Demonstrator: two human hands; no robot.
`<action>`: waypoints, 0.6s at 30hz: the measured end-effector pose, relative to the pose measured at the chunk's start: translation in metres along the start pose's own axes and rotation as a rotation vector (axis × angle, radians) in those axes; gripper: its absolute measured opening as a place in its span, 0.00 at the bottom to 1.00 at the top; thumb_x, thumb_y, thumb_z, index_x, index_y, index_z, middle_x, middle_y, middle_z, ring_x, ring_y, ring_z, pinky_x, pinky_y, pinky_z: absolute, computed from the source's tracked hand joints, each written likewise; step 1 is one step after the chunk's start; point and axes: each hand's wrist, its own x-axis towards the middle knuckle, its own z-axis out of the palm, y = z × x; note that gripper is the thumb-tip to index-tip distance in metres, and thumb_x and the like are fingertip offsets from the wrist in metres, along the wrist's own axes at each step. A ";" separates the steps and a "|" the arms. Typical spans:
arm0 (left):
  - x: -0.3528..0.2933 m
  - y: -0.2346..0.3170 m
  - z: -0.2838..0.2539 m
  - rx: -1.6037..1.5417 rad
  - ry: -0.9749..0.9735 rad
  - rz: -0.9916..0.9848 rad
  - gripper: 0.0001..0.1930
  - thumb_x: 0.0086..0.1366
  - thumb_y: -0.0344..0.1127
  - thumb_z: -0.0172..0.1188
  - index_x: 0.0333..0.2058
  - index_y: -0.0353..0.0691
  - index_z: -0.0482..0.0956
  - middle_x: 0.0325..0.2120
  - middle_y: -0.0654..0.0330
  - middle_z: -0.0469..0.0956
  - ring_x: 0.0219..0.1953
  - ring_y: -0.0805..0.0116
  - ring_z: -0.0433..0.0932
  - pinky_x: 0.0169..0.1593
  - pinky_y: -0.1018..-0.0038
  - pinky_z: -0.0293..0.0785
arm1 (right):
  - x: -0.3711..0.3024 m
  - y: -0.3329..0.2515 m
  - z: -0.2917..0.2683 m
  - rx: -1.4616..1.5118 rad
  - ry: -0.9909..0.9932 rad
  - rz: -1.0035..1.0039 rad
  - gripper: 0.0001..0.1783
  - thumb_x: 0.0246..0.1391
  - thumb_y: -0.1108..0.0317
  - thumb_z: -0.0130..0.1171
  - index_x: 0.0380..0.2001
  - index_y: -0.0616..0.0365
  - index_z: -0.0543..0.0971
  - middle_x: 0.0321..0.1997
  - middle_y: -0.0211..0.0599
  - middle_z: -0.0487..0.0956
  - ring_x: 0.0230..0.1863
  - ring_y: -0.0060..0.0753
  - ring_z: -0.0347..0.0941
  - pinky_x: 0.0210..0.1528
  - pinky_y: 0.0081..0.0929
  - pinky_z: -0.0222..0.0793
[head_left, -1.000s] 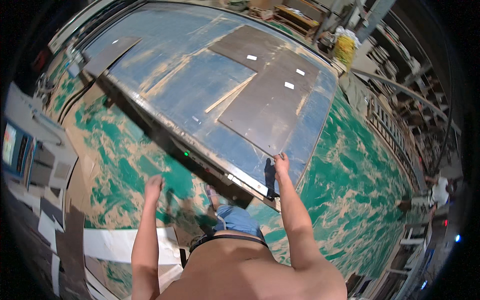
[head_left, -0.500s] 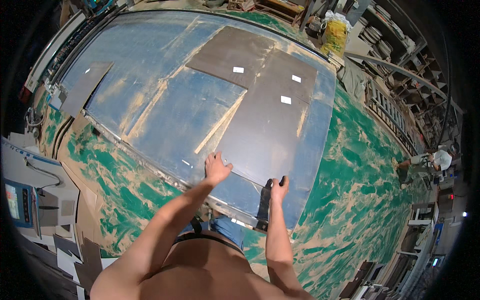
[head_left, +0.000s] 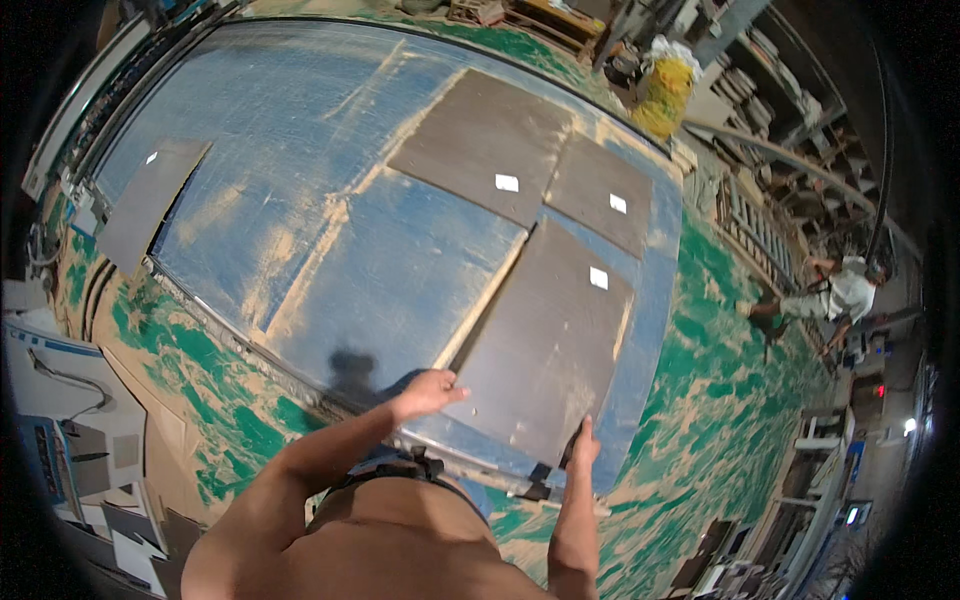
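Head view, and both hands are on the near brown panel [head_left: 545, 340]! The left hand [head_left: 428, 393] pinches its left edge close to the near end; across from it, the right hand [head_left: 584, 446] grips the near right corner, some fingertips hidden from me. That panel lies at the near end of the blue bench [head_left: 330, 270], a white label [head_left: 598, 278] toward its far edge, dark shadow along its left side. Just beyond sit the far left panel [head_left: 480, 150] and the far right panel [head_left: 595, 185], a blue strip showing before the latter. Off right, a co-worker [head_left: 850, 297] over the green floor [head_left: 690, 440].
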 end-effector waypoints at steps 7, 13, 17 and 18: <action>0.016 -0.044 -0.082 -0.048 0.123 0.139 0.16 0.57 0.43 0.56 0.27 0.32 0.71 0.17 0.55 0.69 0.21 0.72 0.66 0.25 0.73 0.62 | -0.058 -0.032 0.083 0.312 0.076 -0.167 0.30 0.46 0.48 0.56 0.32 0.73 0.73 0.31 0.41 0.75 0.29 0.32 0.70 0.31 0.30 0.67; 0.102 -0.046 -0.181 -0.427 0.245 -0.054 0.25 0.58 0.39 0.56 0.49 0.26 0.65 0.42 0.49 0.73 0.44 0.66 0.71 0.48 0.75 0.65 | -0.001 -0.136 0.200 0.020 -0.028 -0.208 0.29 0.45 0.50 0.55 0.32 0.72 0.75 0.32 0.43 0.76 0.31 0.32 0.72 0.35 0.31 0.68; 0.165 -0.029 -0.239 -0.377 0.375 -0.101 0.26 0.58 0.43 0.56 0.47 0.25 0.67 0.43 0.50 0.73 0.45 0.65 0.71 0.48 0.72 0.65 | 0.016 -0.209 0.276 -0.052 -0.044 -0.176 0.31 0.41 0.48 0.56 0.32 0.73 0.75 0.33 0.45 0.76 0.32 0.33 0.72 0.35 0.31 0.67; 0.185 -0.059 -0.252 -0.373 0.383 -0.106 0.26 0.58 0.43 0.56 0.47 0.25 0.67 0.43 0.50 0.73 0.45 0.65 0.71 0.48 0.72 0.65 | 0.018 -0.223 0.296 -0.079 -0.069 -0.164 0.31 0.40 0.48 0.56 0.32 0.73 0.76 0.34 0.46 0.76 0.33 0.32 0.72 0.35 0.31 0.67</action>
